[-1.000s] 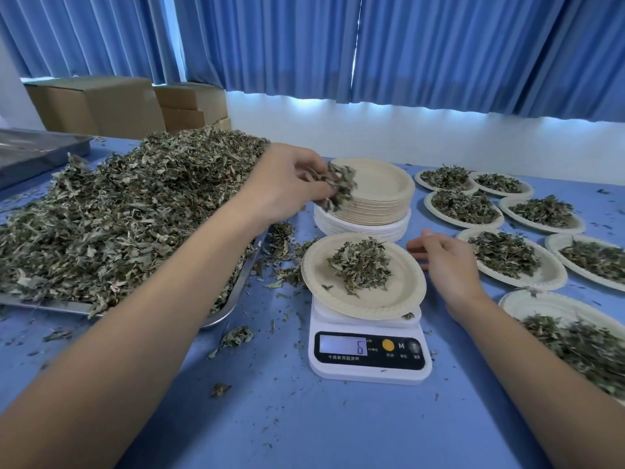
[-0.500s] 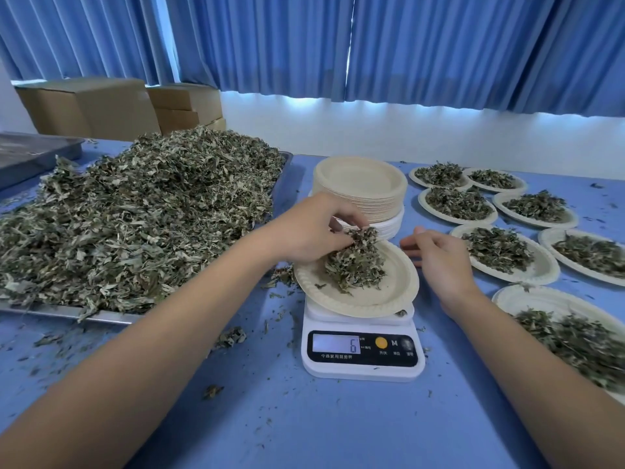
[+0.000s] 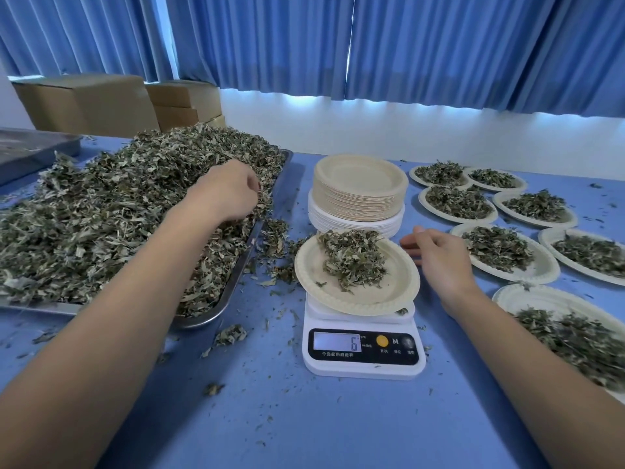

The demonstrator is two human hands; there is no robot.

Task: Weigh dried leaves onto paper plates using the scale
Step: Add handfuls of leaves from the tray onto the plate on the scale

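A metal tray (image 3: 203, 321) held the heaped dried leaves (image 3: 101, 214); the left hand (image 3: 226, 194) curled into them, grip unclear. A paper plate (image 3: 355, 299) on the scale (image 3: 363, 368) held a small pile (image 3: 355, 258); the right hand (image 3: 439, 258) hovered beside it, fingers relaxed.

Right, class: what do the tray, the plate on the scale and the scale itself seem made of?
Tray: metal, likely stainless steel; grey, shiny rolled rim. Plate: pressed paper or pulp; matte beige, embossed rim. Scale: probably plastic; smooth white casing, glossy black panel.
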